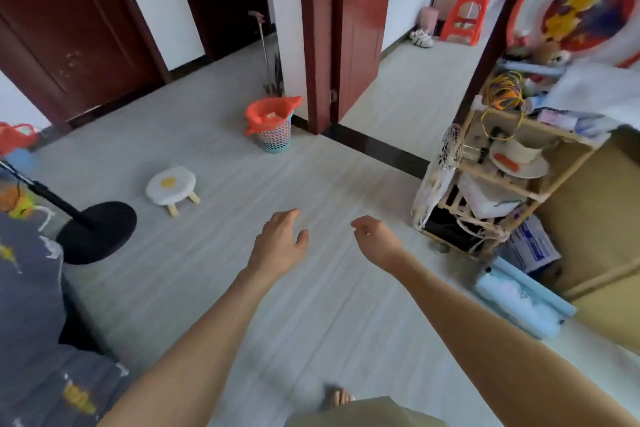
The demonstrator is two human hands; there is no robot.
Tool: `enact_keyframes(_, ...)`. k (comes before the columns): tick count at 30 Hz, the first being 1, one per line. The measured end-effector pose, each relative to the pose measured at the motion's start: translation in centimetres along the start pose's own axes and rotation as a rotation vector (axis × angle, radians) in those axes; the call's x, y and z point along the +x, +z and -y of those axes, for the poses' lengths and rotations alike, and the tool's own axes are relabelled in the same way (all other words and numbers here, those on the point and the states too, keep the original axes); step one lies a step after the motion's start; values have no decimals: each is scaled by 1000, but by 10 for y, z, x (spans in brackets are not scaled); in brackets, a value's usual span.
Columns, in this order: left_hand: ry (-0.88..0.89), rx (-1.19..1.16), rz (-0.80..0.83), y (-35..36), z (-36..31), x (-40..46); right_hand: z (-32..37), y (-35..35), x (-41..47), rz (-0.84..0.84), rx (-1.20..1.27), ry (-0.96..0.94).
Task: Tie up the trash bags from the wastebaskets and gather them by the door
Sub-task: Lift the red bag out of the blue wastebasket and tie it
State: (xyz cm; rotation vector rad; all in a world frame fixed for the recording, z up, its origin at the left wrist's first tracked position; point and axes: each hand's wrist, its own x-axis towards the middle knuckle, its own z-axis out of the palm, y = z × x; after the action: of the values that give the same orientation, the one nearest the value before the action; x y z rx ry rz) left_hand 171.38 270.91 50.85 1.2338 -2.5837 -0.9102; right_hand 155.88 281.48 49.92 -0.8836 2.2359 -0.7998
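Red trash bag [268,111] lining mesh wastebasket [276,135], on floor beside door frame [313,45], well ahead of both hands. Some pale, blurry contents inside. Probably light, thin, soft film; likely tears if yanked. Best grab: loose rim folded over basket edge, gather corners, lift straight up. Left hand [278,241] extended forward, palm down, fingers relaxed and spread, holding nothing. Right hand [372,236] extended too, fingers loosely curled, empty. Neither touching anything. Second red bag [15,137] at far left edge.
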Motion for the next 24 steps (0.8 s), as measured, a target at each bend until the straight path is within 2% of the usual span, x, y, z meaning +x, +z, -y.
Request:
enact_keyframes(7,-126,-7,-59,-63,58,153,92,10,174,88,-29,-66)
enact_keyframes(15,-129,-58,-96,-137,156,360,195,61,387,72,-40,-52)
enact_keyframes(19,-117,-65,-112,-198,199,468,268,82,488,47,-28,-11)
enact_keyframes(24,-93,-53,-94,-246,237,575,325,97,584,30,-9,29)
